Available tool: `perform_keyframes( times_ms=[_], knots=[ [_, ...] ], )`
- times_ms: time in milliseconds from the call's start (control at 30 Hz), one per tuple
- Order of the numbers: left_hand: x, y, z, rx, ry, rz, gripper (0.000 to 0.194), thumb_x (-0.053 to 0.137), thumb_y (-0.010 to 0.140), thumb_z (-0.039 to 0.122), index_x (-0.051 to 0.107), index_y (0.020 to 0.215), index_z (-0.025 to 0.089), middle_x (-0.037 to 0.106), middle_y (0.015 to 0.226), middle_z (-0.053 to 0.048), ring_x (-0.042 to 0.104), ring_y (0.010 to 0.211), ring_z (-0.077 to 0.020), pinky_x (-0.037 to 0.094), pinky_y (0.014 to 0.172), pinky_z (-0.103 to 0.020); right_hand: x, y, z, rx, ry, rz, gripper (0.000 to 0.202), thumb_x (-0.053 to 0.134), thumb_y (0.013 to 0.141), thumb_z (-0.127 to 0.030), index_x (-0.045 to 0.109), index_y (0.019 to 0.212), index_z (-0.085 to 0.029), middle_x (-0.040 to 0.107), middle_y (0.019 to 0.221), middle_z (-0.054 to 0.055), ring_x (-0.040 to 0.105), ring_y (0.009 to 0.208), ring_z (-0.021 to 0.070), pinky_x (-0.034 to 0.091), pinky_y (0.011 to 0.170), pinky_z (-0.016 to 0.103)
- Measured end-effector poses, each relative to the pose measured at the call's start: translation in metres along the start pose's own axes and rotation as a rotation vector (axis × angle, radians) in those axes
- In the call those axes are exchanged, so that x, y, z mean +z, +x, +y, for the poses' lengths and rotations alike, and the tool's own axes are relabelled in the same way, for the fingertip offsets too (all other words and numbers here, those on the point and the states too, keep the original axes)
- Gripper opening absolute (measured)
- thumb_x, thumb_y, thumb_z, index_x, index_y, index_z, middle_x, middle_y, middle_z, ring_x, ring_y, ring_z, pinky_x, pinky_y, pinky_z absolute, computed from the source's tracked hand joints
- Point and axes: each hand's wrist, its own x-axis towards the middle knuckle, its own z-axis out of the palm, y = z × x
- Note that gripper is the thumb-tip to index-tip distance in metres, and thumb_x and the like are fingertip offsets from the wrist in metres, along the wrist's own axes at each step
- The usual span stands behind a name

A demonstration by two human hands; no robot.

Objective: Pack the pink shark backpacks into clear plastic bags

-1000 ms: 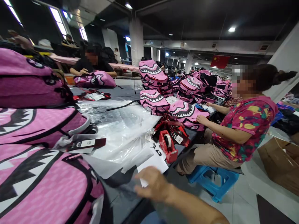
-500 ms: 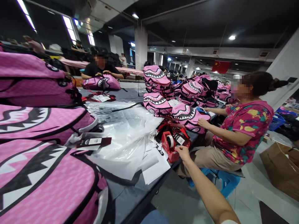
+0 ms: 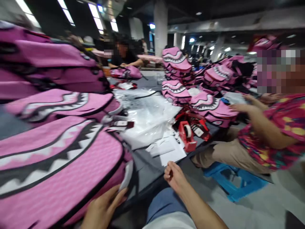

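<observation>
A large pink backpack [image 3: 95, 165] with a black-and-white shark-teeth print lies face up in front of me on the left. My left hand [image 3: 102, 206] is at its near right side, fingers at the lower end of the pale grey handle [image 3: 127, 178]. Over the table's front edge, my right hand [image 3: 175, 176] is raised with its fingers curled together. Whatever may be pinched there is too small and blurred to make out. White paper sheets [image 3: 172, 151] lie just beyond it, beside a red tape dispenser [image 3: 187, 136] with a roll in it.
Clear plastic bags [image 3: 147, 117] cover the table's middle. More pink backpacks [image 3: 62, 63] are piled at left; another stack [image 3: 176, 60] stands farther back. At right, a co-worker [image 3: 274, 127] sits on a blue stool [image 3: 235, 184], hands on a backpack. Another person [image 3: 124, 54] works across the table.
My right hand has drawn back from the tape dispenser toward me, its fingers now curled. My left hand has come into view at the near backpack. The view has turned left and down.
</observation>
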Motion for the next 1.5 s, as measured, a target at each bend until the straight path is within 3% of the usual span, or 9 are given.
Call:
perform_keyframes(
  times_ms=[100,200,333,667,900,1067,1200,1367,1500],
  knots=[
    [-0.010,-0.006,0.030,-0.053,-0.081,-0.089,0.051,0.072,0.073,0.065,0.077,0.101,0.023,0.081,0.090,-0.002,0.076,0.087,-0.0292,0.060,0.075,-0.030,0.050,-0.036,0.032,0.169,0.051,-0.471,0.057,0.079,0.071,-0.071,0.047,0.076,-0.023,0.041,0.046,-0.011,0.032,0.042,0.0067,0.026,0.045,0.021],
    [-0.014,-0.013,0.044,-0.100,-0.148,-0.126,0.060,0.083,0.065,0.055,0.071,0.114,0.023,0.079,0.105,-0.001,0.073,0.098,-0.0288,0.059,0.085,-0.032,0.075,-0.050,0.049,0.111,-0.073,-0.659,0.058,0.076,0.073,-0.073,0.050,0.075,-0.021,0.046,0.047,-0.010,0.035,0.042,0.0054,0.026,0.046,0.021],
    [-0.009,-0.017,0.045,-0.147,-0.200,-0.106,0.063,0.085,0.061,0.047,0.070,0.118,0.023,0.078,0.110,-0.003,0.072,0.103,-0.0298,0.058,0.089,-0.035,0.084,-0.040,0.065,0.030,-0.128,-0.592,0.062,0.071,0.073,-0.079,0.049,0.075,-0.022,0.044,0.050,-0.011,0.035,0.044,0.0055,0.027,0.048,0.021],
    [-0.002,-0.011,0.031,-0.145,-0.240,-0.008,0.057,0.057,0.082,0.064,0.074,0.109,0.016,0.077,0.086,-0.006,0.071,0.078,-0.0235,0.056,0.068,-0.030,0.081,-0.029,0.080,0.045,-0.215,-0.603,0.062,0.068,0.074,-0.081,0.049,0.080,-0.022,0.050,0.055,-0.009,0.042,0.047,0.0068,0.031,0.050,0.021],
    [-0.006,-0.010,0.021,-0.160,-0.349,-0.106,0.059,0.060,0.084,0.065,0.073,0.119,0.019,0.078,0.091,-0.006,0.073,0.081,-0.0251,0.062,0.074,-0.035,0.090,-0.017,0.074,0.189,-0.270,-0.686,0.070,0.071,0.064,-0.083,0.053,0.089,-0.021,0.057,0.060,-0.008,0.050,0.048,0.0068,0.037,0.048,0.020],
    [-0.004,-0.014,0.018,-0.112,-0.363,-0.086,0.058,0.060,0.087,0.064,0.070,0.126,0.022,0.076,0.116,-0.009,0.074,0.090,-0.0252,0.063,0.077,-0.035,0.101,-0.011,0.065,0.395,-0.354,-0.671,0.065,0.085,0.056,-0.066,0.056,0.091,-0.020,0.058,0.054,-0.010,0.048,0.042,0.0063,0.029,0.042,0.018],
    [0.003,-0.017,0.016,-0.055,-0.322,0.009,0.050,0.060,0.088,0.060,0.074,0.120,0.025,0.070,0.133,-0.010,0.075,0.082,-0.0227,0.065,0.068,-0.033,0.094,-0.024,0.056,0.392,-0.184,-0.538,0.054,0.083,0.062,-0.061,0.054,0.081,-0.020,0.046,0.043,-0.013,0.031,0.035,0.0036,0.017,0.038,0.018],
    [0.011,-0.021,0.006,0.096,-0.229,0.230,0.046,0.065,0.088,0.055,0.071,0.124,0.026,0.076,0.121,-0.007,0.076,0.097,-0.0238,0.065,0.076,-0.030,0.087,-0.035,0.047,0.730,0.311,-0.800,0.034,0.079,0.069,-0.035,0.048,0.072,-0.022,0.038,0.041,-0.014,0.016,0.036,0.0035,0.008,0.036,0.018],
    [0.013,-0.024,0.000,0.122,-0.119,0.278,0.049,0.063,0.092,0.053,0.065,0.131,0.023,0.079,0.114,-0.005,0.078,0.092,-0.0213,0.064,0.083,-0.029,0.090,-0.028,0.051,0.843,0.514,-0.807,0.025,0.069,0.076,-0.026,0.047,0.065,-0.020,0.026,0.041,-0.014,0.007,0.040,0.0039,0.006,0.037,0.016]
  ],
)
